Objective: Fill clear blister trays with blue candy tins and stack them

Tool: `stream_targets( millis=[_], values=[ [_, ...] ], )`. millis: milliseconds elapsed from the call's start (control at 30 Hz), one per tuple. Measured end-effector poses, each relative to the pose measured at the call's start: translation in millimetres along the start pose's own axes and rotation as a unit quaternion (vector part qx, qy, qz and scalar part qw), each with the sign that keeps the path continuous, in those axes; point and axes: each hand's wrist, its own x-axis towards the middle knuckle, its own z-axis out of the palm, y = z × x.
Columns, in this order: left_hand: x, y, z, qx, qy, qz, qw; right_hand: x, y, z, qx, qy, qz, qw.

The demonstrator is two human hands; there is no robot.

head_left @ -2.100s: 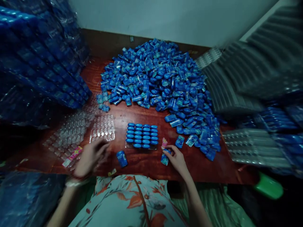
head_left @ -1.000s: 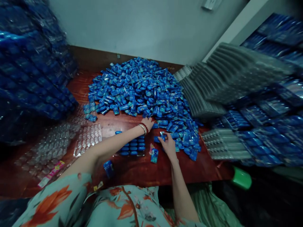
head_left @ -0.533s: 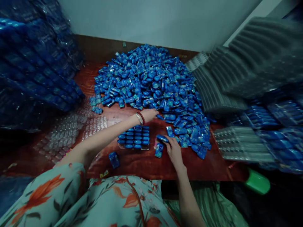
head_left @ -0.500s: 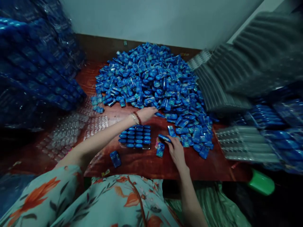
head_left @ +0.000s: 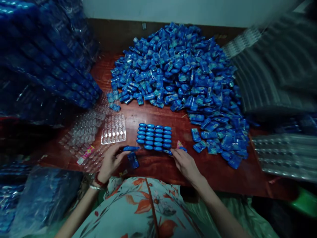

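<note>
A clear blister tray [head_left: 155,136] filled with rows of small blue cases lies on the red-brown table [head_left: 223,172] in front of me. My left hand [head_left: 110,161] pinches a blue case [head_left: 131,148] at the tray's near left corner. My right hand [head_left: 185,163] holds another blue case [head_left: 169,152] at the tray's near right corner. A loose blue case [head_left: 133,160] lies between my hands. A large heap of blue cases [head_left: 178,72] fills the far side of the table.
Empty clear trays [head_left: 113,129] and a pink wrapper [head_left: 85,154] lie left of the filled tray. Wrapped bundles of filled trays [head_left: 42,56] stack up on the left. Grey tray stacks [head_left: 274,79] and more trays [head_left: 284,155] stand on the right. A green object [head_left: 305,201] sits low right.
Both hands came back from the heap to the near edge of the filled tray, each with a blue case. The camera tilted down.
</note>
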Motion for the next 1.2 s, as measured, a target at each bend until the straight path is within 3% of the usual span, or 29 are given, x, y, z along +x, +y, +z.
stream_targets(
  millis=[133,333,500,600,700,833,933,1033,1200],
  values=[
    [0,-5,30.2,0.065,-0.024,0.098,0.993,15,-9,-14,-0.119,-0.086,-0.062,0.987],
    [11,-14,27.1,0.219,-0.135,0.247,0.934,45,-36,-29,-0.246,-0.222,-0.148,0.932],
    [26,13,23.9,0.330,-0.270,0.250,0.870,60,-41,-33,-0.245,-0.259,-0.153,0.922],
    [30,22,31.4,0.366,-0.297,0.226,0.852,54,-33,-30,-0.234,-0.228,-0.124,0.937],
    [26,14,38.3,0.356,-0.246,0.218,0.875,36,-23,-17,-0.246,-0.132,-0.093,0.956],
    [18,-3,41.5,0.321,-0.107,0.204,0.919,13,-17,2,-0.230,0.046,-0.024,0.972],
    [24,-1,42.6,0.305,-0.001,0.164,0.938,19,-22,9,-0.173,0.152,0.061,0.971],
    [45,12,50.3,0.270,0.050,0.124,0.954,46,-29,16,-0.096,0.173,0.123,0.972],
    [88,16,73.5,0.181,-0.003,0.028,0.983,90,-25,41,0.019,0.148,0.125,0.981]
  ],
)
